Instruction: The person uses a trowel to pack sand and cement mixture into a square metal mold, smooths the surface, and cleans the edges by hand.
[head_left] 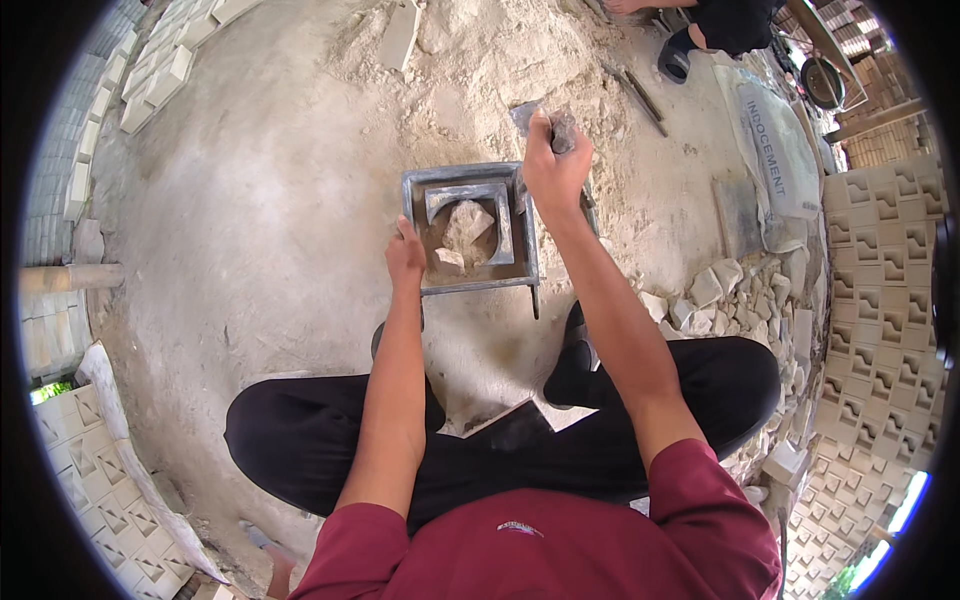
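A square grey metal mould (470, 170) lies on the floor between my feet, with a smaller curved frame (503, 225) inside it. Pale lumps of cement mix (467, 222) sit in its middle. My left hand (405, 255) is closed on the mould's left wall, thumb at the rim. Above the far right corner, my right hand (556, 175) grips a trowel whose flat grey blade (522, 116) points to the far left. A dark, crusted part of that tool shows beyond my fingers; the rest of its handle is hidden in the fist.
Beyond the mould spreads a heap of pale sandy mix (480, 60). Dark bars (635, 100) lie right of it. Broken pieces (715, 290) and a white sack (765, 150) are at the right. Patterned blocks (880, 270) are stacked along the sides. Another person's foot (677, 58) is at the far right.
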